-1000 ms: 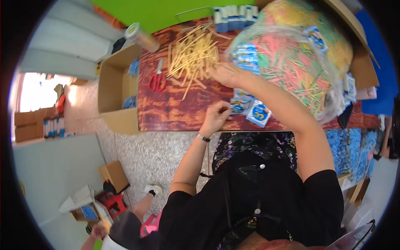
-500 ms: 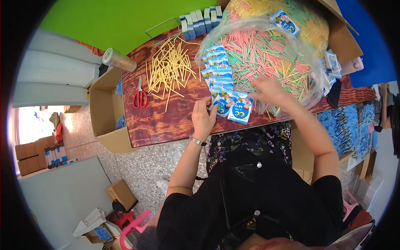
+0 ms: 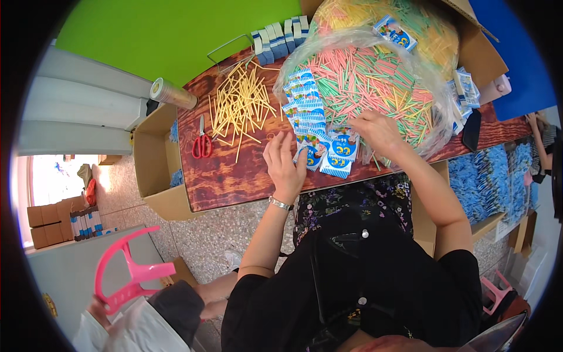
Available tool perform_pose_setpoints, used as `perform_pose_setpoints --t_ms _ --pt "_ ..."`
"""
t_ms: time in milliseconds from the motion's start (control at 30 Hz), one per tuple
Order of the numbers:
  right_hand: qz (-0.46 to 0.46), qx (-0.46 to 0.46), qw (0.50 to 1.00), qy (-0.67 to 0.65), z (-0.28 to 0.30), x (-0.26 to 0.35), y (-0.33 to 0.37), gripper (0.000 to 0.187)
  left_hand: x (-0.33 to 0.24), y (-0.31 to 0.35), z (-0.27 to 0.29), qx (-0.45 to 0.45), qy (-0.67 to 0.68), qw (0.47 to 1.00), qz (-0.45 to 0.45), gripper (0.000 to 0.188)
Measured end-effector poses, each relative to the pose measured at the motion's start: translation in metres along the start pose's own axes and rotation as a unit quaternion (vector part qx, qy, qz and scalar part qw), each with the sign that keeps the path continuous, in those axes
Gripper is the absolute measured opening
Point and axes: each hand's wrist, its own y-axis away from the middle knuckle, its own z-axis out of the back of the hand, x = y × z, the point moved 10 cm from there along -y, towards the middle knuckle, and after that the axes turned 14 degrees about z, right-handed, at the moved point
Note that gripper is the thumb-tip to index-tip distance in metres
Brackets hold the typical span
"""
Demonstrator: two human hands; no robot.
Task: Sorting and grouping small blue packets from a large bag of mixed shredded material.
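Observation:
My left hand [image 3: 285,166] lies at the left edge of a row of small blue-and-white packets [image 3: 309,104], fingers stretched out and the thumb beside the nearest ones. My right hand [image 3: 380,135] is closed, its fingertips bent together over the top of the front packet [image 3: 342,146]. What it pinches, if anything, is hidden. The packets overlap in a column that runs away from me along the left side of a clear plastic bag [image 3: 444,120]. Loose pink, green and yellow sticks [image 3: 375,79] fill the opened bag.
Left on the wooden table [image 3: 223,188] lie a pile of yellow sticks [image 3: 243,102] and red-handled scissors [image 3: 202,145]. A clear tube [image 3: 173,94] and folded blue-white packs [image 3: 272,42] stand behind. At lower left, another person holds a pink plastic stool [image 3: 132,270].
My left hand's fingers have straightened and spread beside the packets. My right hand has shifted slightly down toward the front packet. A person with a pink stool has come in at lower left.

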Motion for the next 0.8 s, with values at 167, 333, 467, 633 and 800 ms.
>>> perform_pose_setpoints --t_ms 167,333,467,633,800 --pt "0.051 -0.091 0.986 -0.133 0.059 0.024 -0.005 0.014 -0.060 -0.015 -0.026 0.162 0.175 0.971 0.000 0.055" --pt "0.009 -0.089 0.962 -0.256 0.066 0.022 -0.003 0.019 -0.047 -0.009 -0.089 0.325 0.353 0.863 0.158 0.025" --pt "0.026 -0.099 0.960 -0.261 0.066 0.014 0.006 0.018 -0.059 -0.014 -0.096 0.330 0.319 0.874 0.158 0.034" --pt "-0.115 -0.055 0.992 0.021 0.076 -0.123 0.016 0.020 -0.053 -0.015 -0.103 0.305 0.286 0.893 0.168 0.038" --pt "-0.212 0.066 0.949 0.222 0.041 -0.202 0.019 0.022 -0.058 -0.008 -0.102 0.304 0.289 0.896 0.149 0.035"
